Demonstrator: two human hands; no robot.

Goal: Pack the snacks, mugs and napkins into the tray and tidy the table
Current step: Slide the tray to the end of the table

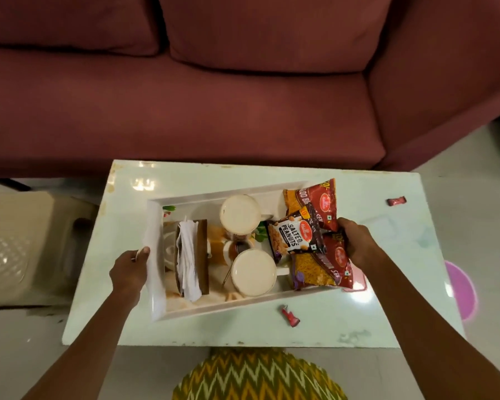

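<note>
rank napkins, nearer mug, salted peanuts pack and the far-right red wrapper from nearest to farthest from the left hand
From the left hand, head view:
1. napkins, at the left end of the tray
2. nearer mug, mid tray
3. salted peanuts pack, toward the tray's right end
4. red wrapper, on the table at far right

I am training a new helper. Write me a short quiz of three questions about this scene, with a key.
1. True or false: both mugs stand inside the tray.
2. Which packet lies on top of the other packets? A) salted peanuts B) biscuits C) tea
3. Fill in: two small red sweets lie on the ____, outside the tray.
Key: 1 true; 2 A; 3 table.
</note>
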